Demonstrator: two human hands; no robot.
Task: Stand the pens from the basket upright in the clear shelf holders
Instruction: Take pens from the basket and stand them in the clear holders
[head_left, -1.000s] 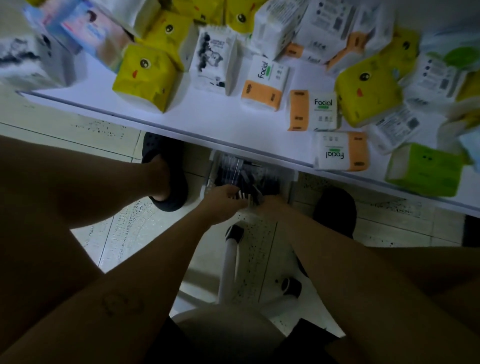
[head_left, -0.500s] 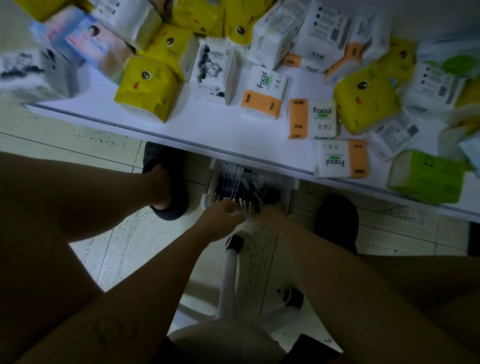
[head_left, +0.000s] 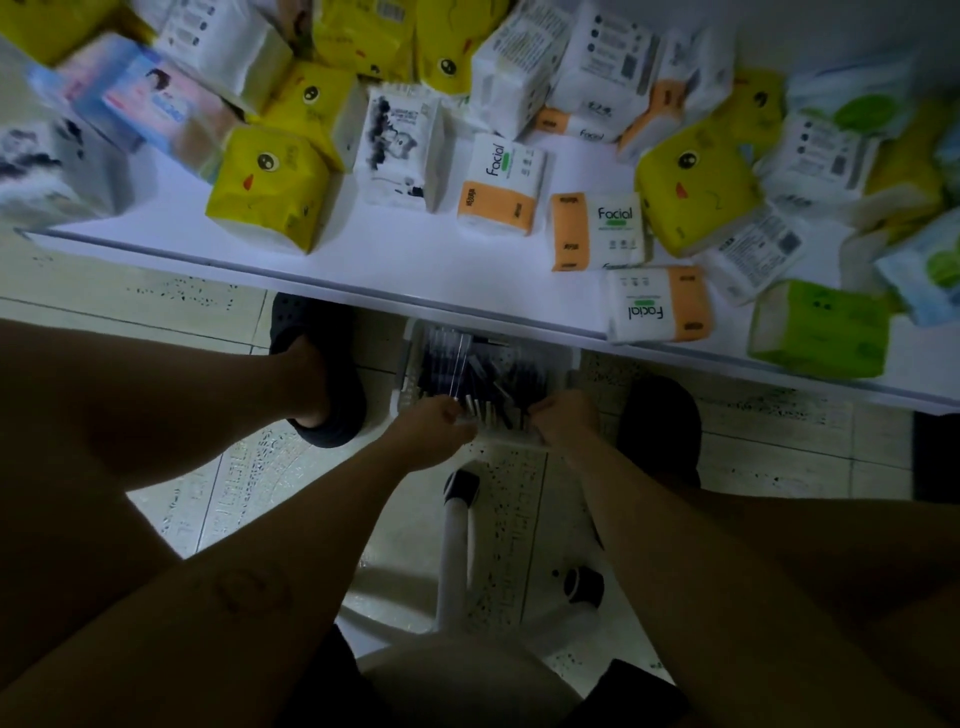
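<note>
Seated at the table (head_left: 405, 260), I reach both arms down to the basket (head_left: 410, 358) on the floor, tucked partly under the table's edge. My left hand (head_left: 431, 431) and right hand (head_left: 563, 421) sit at its near rim, as they did a second ago. They have barely shifted, and nothing has come out. The dark pens (head_left: 488, 371) lie heaped in the basket, a few pale ends just beside my left fingertips. Both hands are curled with the fingers turned away from view, so I cannot tell whether either pinches a pen or merely sorts through them. Tissue packs (head_left: 498, 184) crowd the tabletop above. The clear holders are not in view. By my reckoning the task stands at gathering: a bunch must be gripped and lifted out before any pen stands upright.
</note>
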